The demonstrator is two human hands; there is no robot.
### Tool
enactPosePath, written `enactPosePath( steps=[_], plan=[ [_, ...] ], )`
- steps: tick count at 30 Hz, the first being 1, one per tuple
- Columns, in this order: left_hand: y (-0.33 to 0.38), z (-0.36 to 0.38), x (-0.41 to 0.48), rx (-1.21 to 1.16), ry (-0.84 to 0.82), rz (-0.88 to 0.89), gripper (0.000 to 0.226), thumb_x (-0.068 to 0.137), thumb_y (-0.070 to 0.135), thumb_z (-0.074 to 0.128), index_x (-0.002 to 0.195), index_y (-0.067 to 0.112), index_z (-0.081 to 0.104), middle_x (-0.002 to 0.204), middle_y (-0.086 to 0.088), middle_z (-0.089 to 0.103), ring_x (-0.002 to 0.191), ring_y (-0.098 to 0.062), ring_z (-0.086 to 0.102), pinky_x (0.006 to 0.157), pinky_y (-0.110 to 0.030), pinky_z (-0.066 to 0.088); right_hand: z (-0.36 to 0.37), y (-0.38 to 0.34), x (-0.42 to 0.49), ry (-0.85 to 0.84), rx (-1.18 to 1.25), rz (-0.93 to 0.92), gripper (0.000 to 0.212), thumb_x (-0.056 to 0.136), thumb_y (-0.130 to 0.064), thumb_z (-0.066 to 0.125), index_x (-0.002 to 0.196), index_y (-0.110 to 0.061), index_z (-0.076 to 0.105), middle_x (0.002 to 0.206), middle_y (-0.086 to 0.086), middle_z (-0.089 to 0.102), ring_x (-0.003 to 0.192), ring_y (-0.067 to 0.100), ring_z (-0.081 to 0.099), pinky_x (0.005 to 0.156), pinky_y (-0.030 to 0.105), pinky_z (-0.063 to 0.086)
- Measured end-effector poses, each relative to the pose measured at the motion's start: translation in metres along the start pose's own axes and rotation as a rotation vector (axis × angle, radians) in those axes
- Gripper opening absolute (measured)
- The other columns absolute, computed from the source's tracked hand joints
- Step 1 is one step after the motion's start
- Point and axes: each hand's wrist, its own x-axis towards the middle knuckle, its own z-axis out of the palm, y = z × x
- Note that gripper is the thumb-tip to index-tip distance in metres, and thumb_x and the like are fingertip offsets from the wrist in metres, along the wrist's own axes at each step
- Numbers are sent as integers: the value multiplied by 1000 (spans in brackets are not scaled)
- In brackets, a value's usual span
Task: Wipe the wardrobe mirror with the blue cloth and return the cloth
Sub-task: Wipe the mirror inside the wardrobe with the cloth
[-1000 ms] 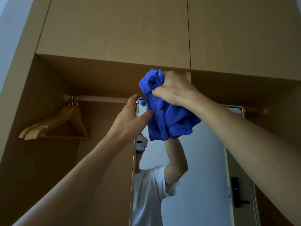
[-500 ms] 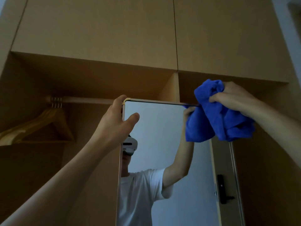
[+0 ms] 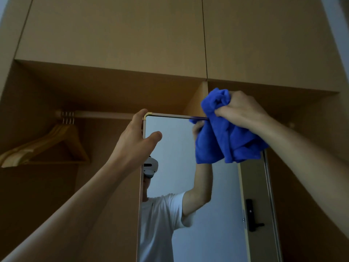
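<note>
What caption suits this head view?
Right hand presses a blue cloth against the wardrobe mirror; left hand grips its top corner.

Right hand [image 3: 239, 110] bunches cloth [image 3: 224, 137] against mirror [image 3: 179, 148]

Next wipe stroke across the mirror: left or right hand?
Right, probably. The right hand grips the cloth at the mirror's top edge; the left hand holds the mirror's top-left corner, likely steadying it.

Both arms reach up and forward. The left grip [image 3: 136, 140] holds the mirror [image 3: 170, 148] at an upper corner, thumb in front, fingers behind the edge. The right grip [image 3: 239, 110] is curled tight round the bunched cloth [image 3: 226, 140].
</note>
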Motion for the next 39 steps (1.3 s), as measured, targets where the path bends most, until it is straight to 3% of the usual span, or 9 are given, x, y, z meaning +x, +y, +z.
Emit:
enactPosePath(
  steps=[8,12,18,21,25,29,33,37,39],
  plan=[
    [0,-1,1,-4,-6,-18,76,93,35,64,155,42,21,145,-2,55,126,-29,60,102,-56,51,27,-58,-7,22,20,-130,16,82,-29,60,71,-23,52,62,-2,55,59,20,56,52,31,33],
    [0,-1,-1,-22,-32,-19,78,91,35,64,155,44,20,149,0,51,130,-28,57,106,-55,49,37,-78,-7,9,30,-194,7,84,-30,59,82,-24,57,65,-3,57,59,17,56,51,29,33],
    [2,-1,-4,-28,-85,-8,87,90,26,61,157,49,12,145,-9,55,130,-37,56,105,-57,49,48,-107,-8,-36,64,-309,6,84,-26,60,83,-24,55,68,-3,59,61,17,58,52,30,37],
    [2,-2,-10,-34,-94,1,91,90,21,60,157,53,7,140,-13,58,128,-41,56,103,-58,50,48,-113,-7,-55,58,-345,6,81,-22,60,84,-24,55,74,-1,64,70,21,63,61,39,50],
    [0,1,-26,-79,-93,-8,86,87,28,60,157,49,14,142,0,55,125,-33,57,103,-53,50,48,-113,-10,-48,65,-438,14,83,-21,63,96,-24,60,84,-4,70,80,20,67,76,46,57],
    [-11,5,-49,-175,-108,-9,78,77,34,58,147,53,30,136,0,59,121,-28,60,103,-54,49,55,-121,-17,-2,-57,-601,14,82,-26,63,91,-29,52,77,-8,64,78,20,62,72,45,55],
    [-29,11,-70,-255,-115,-22,84,81,30,59,148,62,22,122,2,62,100,-30,68,89,-45,59,61,-130,-23,18,-212,-739,21,82,-32,61,101,-29,55,86,-9,63,89,18,56,66,38,47],
    [-45,16,-95,-296,-120,-79,71,80,32,60,132,73,35,121,22,62,97,-10,69,87,-30,54,66,-130,-38,14,-310,-849,19,84,-33,61,101,-32,52,89,-10,60,93,18,51,64,37,39],
    [-53,16,-108,-287,-123,-117,68,80,34,59,137,65,39,120,24,64,105,-5,67,93,-32,54,74,-128,-54,-5,-331,-884,21,84,-31,60,104,-29,54,89,-9,58,95,19,52,64,38,41]
  ],
)
